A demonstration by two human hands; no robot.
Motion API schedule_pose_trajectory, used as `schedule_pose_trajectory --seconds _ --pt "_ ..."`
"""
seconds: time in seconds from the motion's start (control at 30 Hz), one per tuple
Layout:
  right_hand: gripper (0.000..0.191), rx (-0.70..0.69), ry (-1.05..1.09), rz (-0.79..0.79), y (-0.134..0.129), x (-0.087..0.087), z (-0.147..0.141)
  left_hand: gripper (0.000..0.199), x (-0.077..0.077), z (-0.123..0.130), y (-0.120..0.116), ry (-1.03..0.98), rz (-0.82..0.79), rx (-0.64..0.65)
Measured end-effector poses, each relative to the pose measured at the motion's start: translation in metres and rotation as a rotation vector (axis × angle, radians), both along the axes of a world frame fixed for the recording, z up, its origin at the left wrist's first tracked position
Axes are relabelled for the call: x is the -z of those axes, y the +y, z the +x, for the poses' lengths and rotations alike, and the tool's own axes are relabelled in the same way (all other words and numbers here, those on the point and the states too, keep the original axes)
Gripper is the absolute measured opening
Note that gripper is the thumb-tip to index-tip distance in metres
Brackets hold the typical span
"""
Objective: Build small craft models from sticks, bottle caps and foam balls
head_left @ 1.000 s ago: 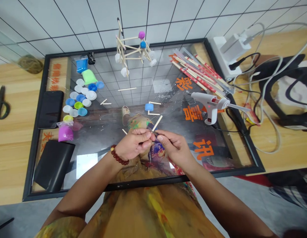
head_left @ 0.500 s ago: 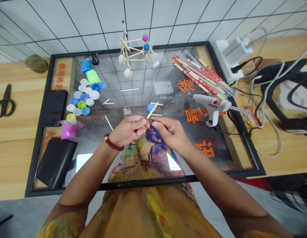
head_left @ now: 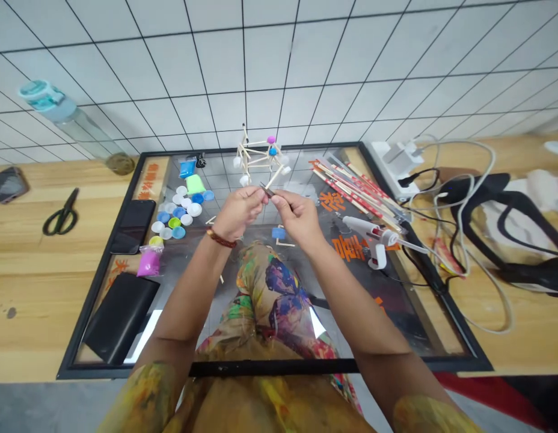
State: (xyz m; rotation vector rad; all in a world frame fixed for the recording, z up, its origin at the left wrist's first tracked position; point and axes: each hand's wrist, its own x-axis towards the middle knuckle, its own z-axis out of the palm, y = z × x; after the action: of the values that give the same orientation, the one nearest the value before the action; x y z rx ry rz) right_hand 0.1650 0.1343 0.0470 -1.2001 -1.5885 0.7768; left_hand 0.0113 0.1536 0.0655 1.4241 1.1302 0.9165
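Observation:
My left hand (head_left: 243, 211) is closed in a pinch on the lower end of a short wooden stick (head_left: 274, 176), which slants up to the right. Meeting it at the fingertips, my right hand (head_left: 298, 218) pinches a thin dark strip (head_left: 267, 190) that lies against the stick; its exact kind is too small to tell. Just beyond both hands stands a wooden stick frame (head_left: 256, 144) with white pieces at its feet, a magenta ball (head_left: 271, 139) and a blue ball (head_left: 272, 151). A blue block (head_left: 278, 233) with short sticks beside it lies nearer me.
Left on the glass-topped board are several round caps (head_left: 195, 210), bagged magenta clay (head_left: 148, 263), a phone (head_left: 133, 227) and a black pouch (head_left: 122, 317). Right are bundled chopsticks (head_left: 358, 186), a white glue gun (head_left: 371, 234) and a power strip (head_left: 387, 168) with cables. Scissors (head_left: 61, 218) lie far left.
Both hands have moved away from me, closer to the stick frame, still pinching the stick and dark strip. The view has tilted upward, showing more wall and a bottle at left.

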Motion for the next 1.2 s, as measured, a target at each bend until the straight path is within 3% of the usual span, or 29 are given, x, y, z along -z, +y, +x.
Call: schedule_pose_trajectory --seconds 0.07,0.1,0.23,0.3,0.37,0.47,0.53,0.6,0.7,0.77,0.93,1.2 --pt "0.028 -0.030 -0.002 0.005 0.000 0.000 0.003 0.037 -0.004 -0.006 0.001 -0.060 -0.109 0.130" --pt "0.028 -0.034 -0.007 -0.006 0.000 0.000 0.004 0.036 -0.005 -0.007 0.000 -0.016 -0.069 0.118" --pt "0.031 -0.009 0.015 -0.076 0.001 0.005 0.003 0.020 -0.002 0.008 -0.013 0.425 0.337 -0.268" --pt "0.033 0.006 0.076 -0.079 0.000 0.006 0.003 0.015 0.001 0.015 -0.016 0.508 0.388 -0.356" --pt "0.036 -0.010 0.138 -0.070 -0.001 0.007 0.005 0.020 0.000 0.016 -0.015 0.349 0.272 -0.275" --pt "0.040 -0.104 0.183 -0.087 -0.002 0.006 0.012 0.033 -0.004 0.007 -0.010 -0.027 -0.107 0.039" --pt "0.043 -0.143 0.180 -0.090 0.000 0.006 0.016 0.037 -0.005 0.001 -0.008 -0.135 -0.261 0.180" --pt "0.046 -0.127 0.158 -0.073 0.003 0.008 0.017 0.035 -0.003 -0.001 -0.010 -0.080 -0.156 0.112" --pt "0.051 -0.061 0.112 -0.060 0.005 0.012 0.013 0.022 0.005 0.002 -0.014 0.184 0.268 -0.206" --pt "0.051 -0.035 0.085 -0.048 0.004 0.012 0.010 0.017 0.009 0.005 -0.016 0.301 0.434 -0.309" --pt "0.043 -0.011 -0.039 0.002 -0.005 0.005 0.005 0.019 0.013 0.009 -0.018 0.277 0.396 -0.262" --pt "0.038 0.065 -0.277 -0.012 -0.015 0.005 0.002 0.028 0.011 0.019 -0.033 0.773 0.613 -0.280"
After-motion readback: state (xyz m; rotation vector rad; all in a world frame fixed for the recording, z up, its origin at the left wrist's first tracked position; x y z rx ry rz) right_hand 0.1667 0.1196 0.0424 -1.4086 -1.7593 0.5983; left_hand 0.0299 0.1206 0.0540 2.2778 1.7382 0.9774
